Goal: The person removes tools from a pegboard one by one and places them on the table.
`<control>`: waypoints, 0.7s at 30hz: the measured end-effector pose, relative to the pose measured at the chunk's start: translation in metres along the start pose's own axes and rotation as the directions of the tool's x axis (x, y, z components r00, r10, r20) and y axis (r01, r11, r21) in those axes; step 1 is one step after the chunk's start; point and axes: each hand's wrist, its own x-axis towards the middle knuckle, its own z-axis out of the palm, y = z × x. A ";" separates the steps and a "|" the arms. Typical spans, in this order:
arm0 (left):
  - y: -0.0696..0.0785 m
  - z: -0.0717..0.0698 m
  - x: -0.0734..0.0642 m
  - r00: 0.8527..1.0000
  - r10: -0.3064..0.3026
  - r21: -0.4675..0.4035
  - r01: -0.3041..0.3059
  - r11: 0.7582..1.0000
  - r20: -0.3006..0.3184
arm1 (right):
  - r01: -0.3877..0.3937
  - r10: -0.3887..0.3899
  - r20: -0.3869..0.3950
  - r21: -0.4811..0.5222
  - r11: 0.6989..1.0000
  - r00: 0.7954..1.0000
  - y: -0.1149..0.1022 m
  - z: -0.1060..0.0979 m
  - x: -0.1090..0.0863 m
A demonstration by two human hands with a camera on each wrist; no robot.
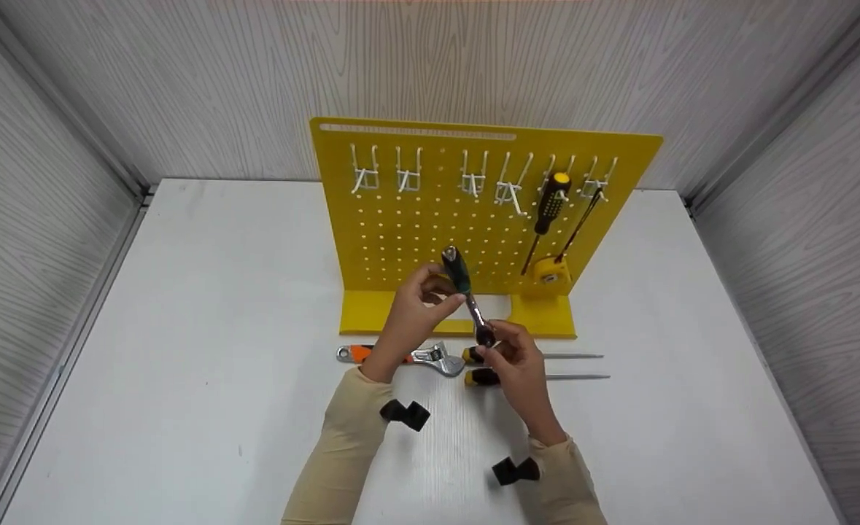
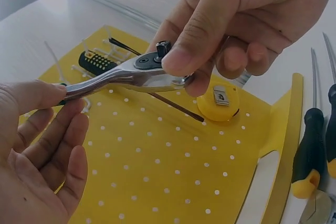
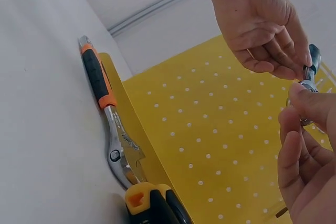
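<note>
A ratchet wrench with a dark green handle and chrome neck is held up in front of the yellow pegboard. My left hand pinches it between thumb and fingers where the handle meets the neck. At the other end, my right hand pinches the ratchet head; its square drive stud sticks up beside the thumb in the left wrist view. Below the hands lie an adjustable wrench with an orange and black handle and two screwdrivers, partly covered by my right hand.
White hooks line the top of the pegboard. One screwdriver and a yellow tape measure on a dark strap hang at its right. The board's yellow base stands on the white table, with wood-patterned walls around.
</note>
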 end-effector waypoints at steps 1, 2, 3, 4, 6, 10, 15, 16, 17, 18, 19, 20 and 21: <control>-0.001 -0.002 -0.001 1.000 -0.002 -0.002 0.002 1.000 -0.001 | -0.005 0.005 0.004 0.008 1.000 1.000 0.000 0.001 0.000; -0.002 -0.004 -0.003 1.000 -0.003 -0.003 0.003 1.000 -0.003 | -0.010 0.010 0.007 0.019 1.000 1.000 0.001 0.001 -0.001; -0.003 -0.006 -0.005 1.000 -0.006 -0.002 0.006 1.000 -0.003 | -0.019 0.019 0.011 0.027 0.999 1.000 0.001 0.002 -0.002; -0.004 -0.008 -0.006 1.000 -0.010 0.000 0.010 1.000 -0.003 | -0.024 0.024 0.013 0.034 0.999 1.000 0.002 0.002 -0.003; -0.007 -0.012 -0.010 1.000 -0.017 0.004 0.017 1.000 -0.005 | -0.034 0.033 0.020 0.045 0.998 0.999 0.002 0.004 -0.004; -0.012 -0.019 -0.017 0.999 -0.038 0.006 0.038 0.999 -0.020 | -0.039 0.036 0.045 0.060 0.997 0.998 0.001 0.007 -0.006; -0.018 -0.029 -0.026 0.994 -0.091 -0.013 0.090 0.996 -0.058 | -0.041 0.037 0.052 0.072 0.997 0.998 0.002 0.011 -0.007; -0.020 -0.031 -0.028 0.993 -0.103 -0.019 0.102 0.995 -0.065 | -0.039 0.035 0.051 0.071 0.997 0.998 0.002 0.011 -0.007; -0.021 -0.032 -0.030 0.991 -0.112 -0.026 0.110 0.994 -0.069 | -0.034 0.031 0.048 0.071 0.997 0.998 0.002 0.012 -0.007; -0.022 -0.034 -0.032 0.990 -0.121 -0.033 0.119 0.992 -0.073 | -0.030 0.027 0.048 0.067 0.997 0.998 0.002 0.013 -0.007; -0.024 -0.036 -0.033 0.989 -0.128 -0.039 0.126 0.991 -0.076 | -0.025 0.022 0.048 0.061 0.998 0.999 0.002 0.013 -0.008; -0.025 -0.038 -0.035 0.988 -0.132 -0.042 0.129 0.991 -0.077 | -0.019 0.017 0.049 0.055 0.998 0.999 0.002 0.014 -0.008; -0.027 -0.040 -0.037 0.988 -0.137 -0.046 0.134 0.990 -0.077 | -0.011 0.008 0.051 0.048 0.999 0.999 0.003 0.015 -0.008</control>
